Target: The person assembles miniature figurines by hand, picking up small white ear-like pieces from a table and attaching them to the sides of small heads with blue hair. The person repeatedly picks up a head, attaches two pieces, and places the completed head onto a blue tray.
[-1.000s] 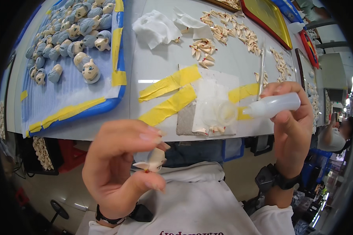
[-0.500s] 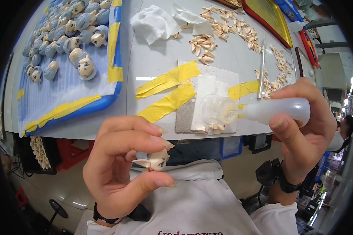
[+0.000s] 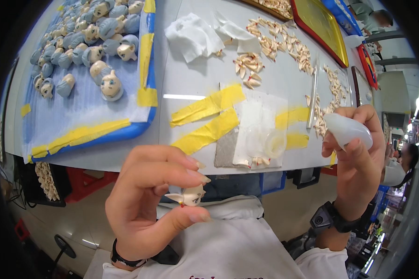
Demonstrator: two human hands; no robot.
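Hands (image 3: 137, 202) (image 3: 361, 160) hold doll head (image 3: 192, 197) and bottle (image 3: 351, 131) well apart near table edge (image 3: 307, 164).

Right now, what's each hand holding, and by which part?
Left hand: small doll head, pinched from above and below in view by the fingers. Right hand: translucent white bottle, gripped by its body.

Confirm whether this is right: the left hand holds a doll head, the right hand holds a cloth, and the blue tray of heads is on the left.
One part is wrong: the head view shows the right hand holding a bottle, not a cloth. The left hand does hold a doll head, and the blue tray is on the left.
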